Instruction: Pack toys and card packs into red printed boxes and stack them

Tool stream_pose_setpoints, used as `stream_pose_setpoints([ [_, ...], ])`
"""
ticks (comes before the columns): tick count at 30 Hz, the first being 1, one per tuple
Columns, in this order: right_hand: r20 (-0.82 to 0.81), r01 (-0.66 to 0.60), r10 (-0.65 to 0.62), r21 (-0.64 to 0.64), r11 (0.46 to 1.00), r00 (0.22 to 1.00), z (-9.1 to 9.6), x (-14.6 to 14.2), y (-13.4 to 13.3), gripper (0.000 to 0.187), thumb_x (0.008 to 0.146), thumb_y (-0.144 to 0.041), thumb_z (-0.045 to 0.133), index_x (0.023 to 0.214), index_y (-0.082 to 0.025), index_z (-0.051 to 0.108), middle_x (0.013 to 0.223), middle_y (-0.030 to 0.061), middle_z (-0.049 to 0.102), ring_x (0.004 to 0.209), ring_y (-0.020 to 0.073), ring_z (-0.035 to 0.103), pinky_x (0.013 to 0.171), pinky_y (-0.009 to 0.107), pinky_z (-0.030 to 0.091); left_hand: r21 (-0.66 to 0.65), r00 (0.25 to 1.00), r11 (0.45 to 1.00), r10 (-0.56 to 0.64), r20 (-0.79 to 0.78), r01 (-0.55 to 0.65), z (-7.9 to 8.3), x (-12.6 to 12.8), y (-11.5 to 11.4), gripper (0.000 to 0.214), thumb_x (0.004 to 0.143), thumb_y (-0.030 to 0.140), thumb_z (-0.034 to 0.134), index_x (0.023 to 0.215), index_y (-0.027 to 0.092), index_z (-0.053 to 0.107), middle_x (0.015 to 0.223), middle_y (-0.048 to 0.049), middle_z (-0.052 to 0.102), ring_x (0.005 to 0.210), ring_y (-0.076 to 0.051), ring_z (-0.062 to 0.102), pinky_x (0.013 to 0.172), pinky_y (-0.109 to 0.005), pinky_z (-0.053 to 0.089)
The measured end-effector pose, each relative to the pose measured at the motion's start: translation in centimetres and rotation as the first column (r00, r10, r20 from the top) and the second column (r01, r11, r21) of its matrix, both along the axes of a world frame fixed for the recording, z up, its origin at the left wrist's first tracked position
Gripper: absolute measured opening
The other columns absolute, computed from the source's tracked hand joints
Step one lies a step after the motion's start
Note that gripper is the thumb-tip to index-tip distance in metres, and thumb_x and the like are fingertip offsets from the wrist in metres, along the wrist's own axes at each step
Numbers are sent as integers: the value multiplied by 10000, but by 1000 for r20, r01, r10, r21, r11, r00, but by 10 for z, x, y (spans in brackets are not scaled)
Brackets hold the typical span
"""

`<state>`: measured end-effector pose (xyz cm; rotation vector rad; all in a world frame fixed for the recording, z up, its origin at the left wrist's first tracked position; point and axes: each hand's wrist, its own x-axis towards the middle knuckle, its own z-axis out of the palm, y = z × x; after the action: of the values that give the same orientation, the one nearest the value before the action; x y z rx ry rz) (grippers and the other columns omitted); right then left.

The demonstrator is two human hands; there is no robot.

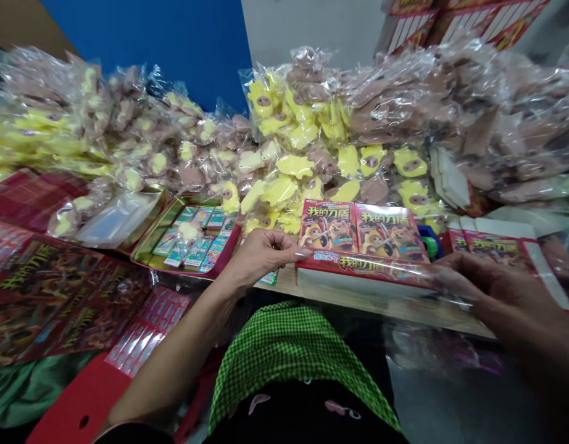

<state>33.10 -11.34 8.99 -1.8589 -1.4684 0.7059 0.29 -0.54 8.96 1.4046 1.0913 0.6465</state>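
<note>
A red printed display box [372, 271] lies near the table's front edge, with two red picture boxes [329, 228] showing side by side in its top. At its left front corner, my left hand [261, 256] is closed in a pinch, thumb tip against the box edge. My right hand [506, 296], blurred by motion, is beyond the box's right end. Its fingers are closed on clear plastic film [455, 287] that stretches towards the box front. Whether the film reaches my left fingertips is hard to see.
Bagged yellow and brown plush pieces [294, 166] are heaped along the back. An open tin [143, 246] of cards stands left, beside clear sleeves [120, 219]. Red printed sheets [48, 296] lie far left. A blue-green object [431, 243] and another red-and-white box [495, 243] are right.
</note>
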Motion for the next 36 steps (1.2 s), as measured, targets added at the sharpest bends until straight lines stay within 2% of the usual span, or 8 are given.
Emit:
stream_pose_setpoints([
  [3, -76, -66, 60, -79, 995, 995, -3, 8, 3, 511, 888, -738, 627, 855, -228, 618, 711, 12, 597, 636, 194, 520, 562, 285, 390, 5, 1000, 1000, 11, -10, -11, 0, 1, -1, 483, 655, 549, 877, 588, 176, 577, 570, 47, 494, 488, -55, 364, 466, -222, 241],
  [10, -56, -146, 145, -20, 989, 988, 2, 9, 15, 463, 811, -668, 655, 750, -211, 618, 684, 20, 587, 644, 197, 515, 588, 297, 381, 85, 994, 996, 50, -95, -42, 10, 5, -8, 438, 679, 519, 862, 607, 182, 593, 497, 53, 492, 455, -66, 374, 441, -202, 277],
  [15, -23, -121, 122, 20, 992, 992, 7, 3, 19, 332, 831, -523, 587, 706, -219, 543, 644, -7, 529, 614, 166, 472, 570, 282, 354, 47, 995, 998, 39, -88, -35, 12, 9, -6, 448, 662, 535, 868, 595, 188, 594, 470, 45, 511, 422, -77, 387, 409, -197, 293],
  [19, -5, -127, 128, 50, 991, 992, 6, 4, 19, 331, 859, -522, 546, 717, -224, 531, 648, -11, 513, 610, 165, 462, 577, 295, 347, 5, 995, 998, 56, -85, -56, 14, 13, -6, 444, 607, 501, 889, 571, 183, 581, 500, 48, 527, 451, -77, 427, 446, -188, 352],
  [22, 21, -135, 134, 65, 989, 991, 7, 5, 20, 323, 869, -512, 537, 722, -225, 528, 653, -12, 512, 619, 167, 473, 586, 298, 346, -8, 995, 998, 64, -74, -65, 16, 15, -6, 439, 588, 498, 885, 561, 178, 586, 504, 50, 518, 450, -73, 415, 446, -186, 340],
  [27, 81, -180, 175, 53, 982, 981, 8, 5, 18, 275, 878, -452, 507, 720, -226, 510, 635, -17, 511, 594, 167, 474, 571, 295, 345, -16, 993, 997, 70, -100, -72, 16, 14, -7, 475, 612, 550, 873, 562, 180, 579, 489, 51, 516, 455, -76, 410, 455, -192, 323],
  [31, 121, -170, 157, 109, 979, 980, 5, 3, 15, 236, 885, -407, 505, 724, -233, 503, 634, -17, 516, 592, 175, 487, 577, 301, 343, -33, 993, 997, 69, -98, -73, 15, 14, -7, 494, 588, 561, 888, 559, 182, 571, 504, 52, 518, 455, -78, 409, 452, -200, 324],
  [36, 149, -171, 149, 148, 974, 977, 1, 2, 13, 174, 869, -349, 521, 743, -232, 494, 665, -3, 542, 601, 171, 479, 577, 296, 344, -45, 991, 996, 77, -111, -82, 11, 10, -7, 464, 629, 528, 878, 584, 184, 571, 536, 54, 510, 474, -78, 413, 467, -193, 329],
])
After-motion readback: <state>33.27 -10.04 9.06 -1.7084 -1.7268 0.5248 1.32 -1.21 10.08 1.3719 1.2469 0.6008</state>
